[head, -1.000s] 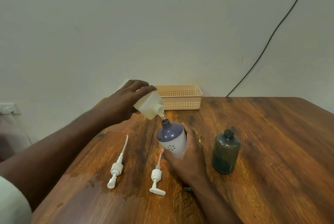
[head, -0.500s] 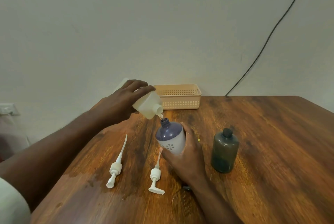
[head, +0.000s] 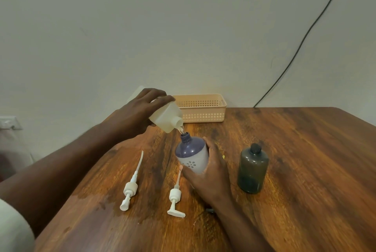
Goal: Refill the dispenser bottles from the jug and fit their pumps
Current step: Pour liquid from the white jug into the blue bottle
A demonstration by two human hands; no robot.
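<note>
A translucent plastic jug [head: 167,116] is gripped by the left hand [head: 135,118] and tilted spout-down over the open neck of a rounded purple-and-white bottle [head: 192,155], which is clasped upright by the right hand [head: 209,172] on the glossy wood-grain table [head: 295,150]. Two white pumps [head: 130,187] [head: 175,195] lie flat nearby. A smoky grey cylindrical bottle [head: 252,169] stands apart, and a peach perforated basket [head: 201,108] is set against the wall.

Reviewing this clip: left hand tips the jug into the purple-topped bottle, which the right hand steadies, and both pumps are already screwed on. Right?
Not quite. In the head view both pumps lie loose on the table, not fitted. The rest holds: the left hand tips the jug into the purple-topped bottle, which the right hand steadies.
</note>
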